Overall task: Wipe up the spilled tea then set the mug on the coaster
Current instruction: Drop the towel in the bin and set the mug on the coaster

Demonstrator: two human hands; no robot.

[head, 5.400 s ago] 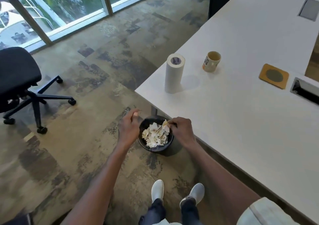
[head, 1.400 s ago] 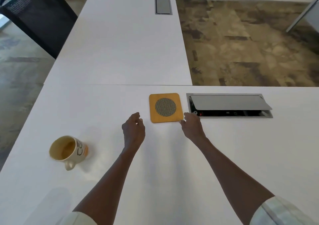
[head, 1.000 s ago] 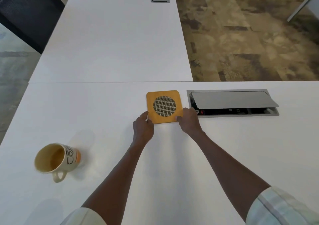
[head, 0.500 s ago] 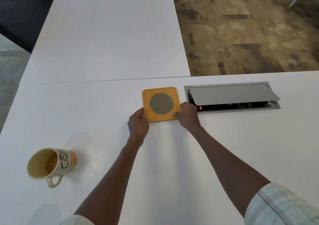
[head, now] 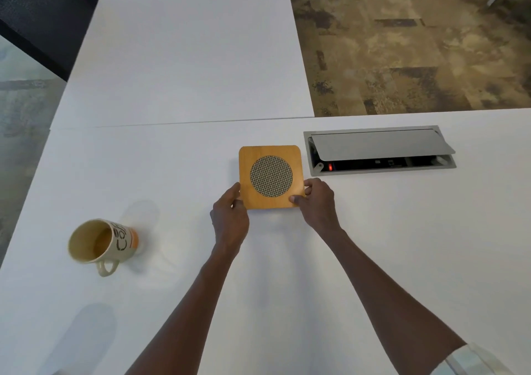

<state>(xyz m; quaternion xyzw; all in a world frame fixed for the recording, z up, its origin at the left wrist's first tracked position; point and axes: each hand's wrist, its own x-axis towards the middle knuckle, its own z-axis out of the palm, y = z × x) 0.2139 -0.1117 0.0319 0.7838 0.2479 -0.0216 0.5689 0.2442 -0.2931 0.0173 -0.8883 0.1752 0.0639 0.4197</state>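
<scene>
Head view: left hand and right hand pinch the coaster at its near corners, flat on the table. Mug stands well left of the grip, untouched.

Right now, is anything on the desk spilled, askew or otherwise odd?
No spill shows on the desk. The mug stands off the coaster, far to its left. Both hands, left and right, pinch the coaster's near corners. The cable box lid is propped open.
</scene>
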